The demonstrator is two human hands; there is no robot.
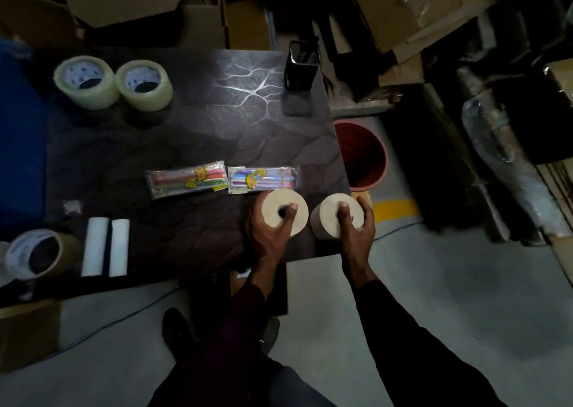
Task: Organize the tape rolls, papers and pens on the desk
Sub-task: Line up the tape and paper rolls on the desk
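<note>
Gripping a thick cream tape roll each at the desk's near right corner, the left hand (269,236) hooks a finger into the left cream roll (273,203), and the right hand (356,236) curls its fingers (366,212) round the right cream roll (324,220). At the near left of the dark patterned desk (201,127) lie two white paper rolls (94,247) and a brown tape roll (34,254). Beyond the hands are two clear packs of coloured pens (189,178). Farthest stand two clear tape rolls (85,79) on the left and a black square pen holder (302,65) on the right.
</note>
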